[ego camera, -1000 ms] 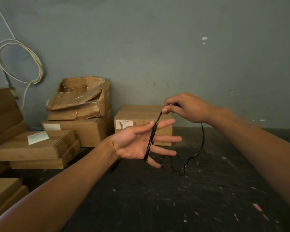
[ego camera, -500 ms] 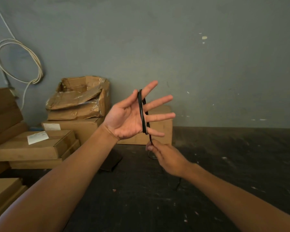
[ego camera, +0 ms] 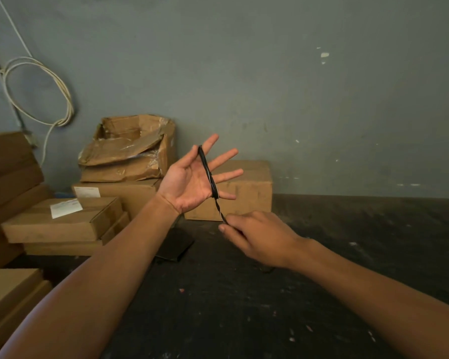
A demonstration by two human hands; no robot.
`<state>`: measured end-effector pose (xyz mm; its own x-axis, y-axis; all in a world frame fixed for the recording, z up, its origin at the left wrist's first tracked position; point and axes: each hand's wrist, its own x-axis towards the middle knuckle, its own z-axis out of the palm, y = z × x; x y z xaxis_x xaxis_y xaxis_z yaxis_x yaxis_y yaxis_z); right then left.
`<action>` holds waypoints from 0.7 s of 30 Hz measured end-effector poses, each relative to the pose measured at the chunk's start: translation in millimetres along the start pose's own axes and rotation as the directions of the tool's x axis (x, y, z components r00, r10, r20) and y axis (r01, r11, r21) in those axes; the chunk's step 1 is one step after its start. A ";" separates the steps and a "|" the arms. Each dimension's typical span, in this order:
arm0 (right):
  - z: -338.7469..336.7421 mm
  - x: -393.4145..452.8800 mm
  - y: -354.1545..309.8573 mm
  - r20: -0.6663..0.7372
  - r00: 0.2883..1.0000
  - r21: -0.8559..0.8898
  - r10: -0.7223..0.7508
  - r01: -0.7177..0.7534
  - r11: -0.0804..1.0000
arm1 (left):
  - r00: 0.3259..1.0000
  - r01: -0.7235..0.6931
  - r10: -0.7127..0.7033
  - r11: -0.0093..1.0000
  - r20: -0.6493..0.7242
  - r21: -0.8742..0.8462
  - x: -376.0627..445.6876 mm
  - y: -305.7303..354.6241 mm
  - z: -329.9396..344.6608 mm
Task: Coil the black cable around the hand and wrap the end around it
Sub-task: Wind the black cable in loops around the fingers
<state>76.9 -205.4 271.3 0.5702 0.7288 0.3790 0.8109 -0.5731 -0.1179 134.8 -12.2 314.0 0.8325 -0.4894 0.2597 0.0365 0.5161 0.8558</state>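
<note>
Above the dark scuffed tabletop (ego camera: pixel 257 307), the head view shows the left hand (ego camera: pixel 189 182) raised palm-up with fingers straight and spread, the thin black cable (ego camera: pixel 208 172) looped in several turns around its four fingers near their bases. Below it, the right hand (ego camera: pixel 259 239) pinches the cable's free strand between thumb and forefinger, drawn taut. Brown cardboard boxes (ego camera: pixel 62 221) sit stacked behind.

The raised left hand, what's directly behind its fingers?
Behind the left hand, its fingers wrapped by the black cable, sits a closed cardboard box against the grey wall. The hand covers the box's left part.
</note>
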 end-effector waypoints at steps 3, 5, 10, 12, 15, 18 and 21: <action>-21.6 2.7 0.1 -0.033 0.999 -0.028 0.004 -0.005 1.000 | 0.996 0.058 -0.056 0.998 -0.069 0.039 -0.5 -3.1 -5.1; -36.8 5.5 1.6 -0.039 0.999 -0.024 0.017 -0.018 1.000 | 0.987 0.130 -0.119 0.986 -0.112 0.103 -0.4 -7.5 -8.4; -64.6 16.2 11.4 -0.046 0.997 -0.121 0.064 -0.069 0.990 | 0.973 0.231 -0.225 0.947 -0.052 0.224 -2.0 -23.1 -13.5; -74.1 19.6 16.2 -0.058 0.996 -0.155 0.071 -0.080 0.985 | 0.964 0.263 -0.262 0.928 -0.039 0.262 -3.3 -24.7 -13.6; -85.2 24.6 25.6 -0.071 0.995 -0.177 0.072 -0.084 0.981 | 0.948 0.309 -0.316 0.905 -0.023 0.291 -5.9 -24.9 -11.4; -91.2 31.4 35.1 -0.093 0.994 -0.241 0.060 -0.081 0.967 | 0.925 0.348 -0.378 0.885 0.041 0.310 -8.2 -26.4 -2.5; -97.2 36.1 36.8 -0.095 0.995 -0.267 0.039 -0.063 0.962 | 0.884 0.405 -0.457 0.852 0.095 0.330 -9.5 -27.3 6.0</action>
<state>114.6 -236.6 369.8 0.5864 0.6670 0.4596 0.7089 -0.6971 0.1073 122.6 -25.9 290.8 0.6667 -0.7357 -0.1190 0.1858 0.0095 0.9825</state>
